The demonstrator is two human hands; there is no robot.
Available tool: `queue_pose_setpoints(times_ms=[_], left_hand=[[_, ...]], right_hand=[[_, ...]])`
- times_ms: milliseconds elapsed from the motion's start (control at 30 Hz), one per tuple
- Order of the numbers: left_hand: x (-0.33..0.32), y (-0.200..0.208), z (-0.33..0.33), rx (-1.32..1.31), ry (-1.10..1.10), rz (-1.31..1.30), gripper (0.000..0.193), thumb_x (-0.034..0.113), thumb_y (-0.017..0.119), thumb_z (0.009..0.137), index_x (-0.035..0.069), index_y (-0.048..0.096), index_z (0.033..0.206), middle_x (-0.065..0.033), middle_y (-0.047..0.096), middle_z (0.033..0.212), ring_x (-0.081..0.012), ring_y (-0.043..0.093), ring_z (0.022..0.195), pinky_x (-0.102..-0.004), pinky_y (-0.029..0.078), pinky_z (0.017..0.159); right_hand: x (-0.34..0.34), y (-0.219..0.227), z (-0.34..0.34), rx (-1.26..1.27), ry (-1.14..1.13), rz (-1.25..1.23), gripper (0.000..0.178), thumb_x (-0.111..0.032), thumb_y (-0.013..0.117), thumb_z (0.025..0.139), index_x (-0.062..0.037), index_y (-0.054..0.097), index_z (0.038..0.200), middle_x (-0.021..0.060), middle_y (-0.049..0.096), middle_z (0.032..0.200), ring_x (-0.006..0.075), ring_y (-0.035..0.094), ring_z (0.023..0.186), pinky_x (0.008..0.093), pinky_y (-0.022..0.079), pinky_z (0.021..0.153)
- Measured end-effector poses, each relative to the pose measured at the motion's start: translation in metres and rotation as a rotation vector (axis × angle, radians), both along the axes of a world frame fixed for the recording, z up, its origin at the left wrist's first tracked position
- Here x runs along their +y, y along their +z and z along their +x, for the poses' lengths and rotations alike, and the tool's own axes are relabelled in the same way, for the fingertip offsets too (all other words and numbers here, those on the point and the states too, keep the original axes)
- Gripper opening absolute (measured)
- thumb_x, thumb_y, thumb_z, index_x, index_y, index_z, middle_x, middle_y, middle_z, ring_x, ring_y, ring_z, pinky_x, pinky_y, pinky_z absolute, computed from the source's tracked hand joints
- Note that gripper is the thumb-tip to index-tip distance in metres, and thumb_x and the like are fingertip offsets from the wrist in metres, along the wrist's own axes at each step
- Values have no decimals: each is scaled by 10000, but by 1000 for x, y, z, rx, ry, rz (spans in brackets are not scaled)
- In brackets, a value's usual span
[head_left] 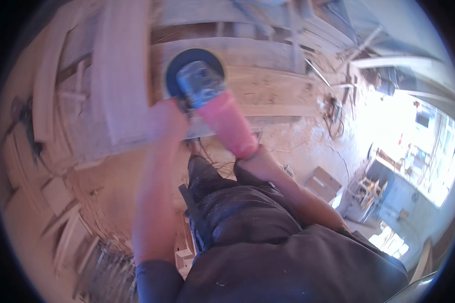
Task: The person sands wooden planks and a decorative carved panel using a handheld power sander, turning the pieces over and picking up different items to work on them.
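An angle grinder (226,121) with a red body and a silver gear head is held out in front of me. Its wide round disc (215,54), dark with a yellowish rim, lies over a wooden board (268,87); whether it touches the wood cannot be told. My left hand (168,120), smeared by motion, is closed beside the gear head, seemingly round a side handle that it mostly hides. Around the rear end of the red body wraps my right hand (258,160).
Long pale planks (124,76) lie left of the grinder. Wood offcuts (73,235) and a heap of thin strips (108,270) are on the dusty floor at lower left. Cables (333,121) trail at right, near a cardboard box (322,184). Bright windows (429,151) stand far right.
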State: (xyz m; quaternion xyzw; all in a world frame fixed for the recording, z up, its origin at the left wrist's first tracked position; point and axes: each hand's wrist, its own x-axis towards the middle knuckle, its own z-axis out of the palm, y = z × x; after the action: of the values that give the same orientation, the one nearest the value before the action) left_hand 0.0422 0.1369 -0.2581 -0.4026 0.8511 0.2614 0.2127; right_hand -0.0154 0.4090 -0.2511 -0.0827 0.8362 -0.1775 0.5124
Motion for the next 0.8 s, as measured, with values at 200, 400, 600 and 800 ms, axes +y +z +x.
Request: queue_pose_setpoints(times_ms=[200, 400, 600, 800], left_hand=[[41, -2, -32, -123, -101, -120, 247, 261, 750, 781, 119, 771, 982, -187, 750, 961, -371, 723, 964, -480, 574, 850], [132, 1, -119, -80, -260, -73, 234, 259, 733, 779, 122, 767, 966, -195, 748, 966, -379, 724, 958, -485, 572, 853], [239, 5, -224, 33, -540, 90, 247, 163, 579, 886, 100, 774, 1025, -171, 752, 1026, -342, 728, 1001, -463, 581, 859], [270, -3, -243, 228, -585, 140, 195, 152, 627, 829, 76, 788, 908, -171, 759, 966, -345, 738, 950, -442, 583, 815]], right_hand=[[35, 12, -28, -94, -70, -14, 414, -227, 705, 759, 14, 691, 1096, 270, 714, 1013, 407, 689, 1024, 459, 536, 889], [130, 6, -62, -29, -206, 90, 421, -235, 740, 739, 44, 696, 1051, 249, 727, 991, 374, 705, 1018, 439, 540, 889], [237, 11, -100, -84, -530, 180, 250, -186, 757, 743, 33, 659, 815, 119, 660, 680, 204, 653, 547, 391, 515, 505], [269, 2, -87, -101, -827, -60, 154, -112, 734, 742, -54, 597, 783, 13, 555, 617, 119, 545, 489, 307, 415, 436]])
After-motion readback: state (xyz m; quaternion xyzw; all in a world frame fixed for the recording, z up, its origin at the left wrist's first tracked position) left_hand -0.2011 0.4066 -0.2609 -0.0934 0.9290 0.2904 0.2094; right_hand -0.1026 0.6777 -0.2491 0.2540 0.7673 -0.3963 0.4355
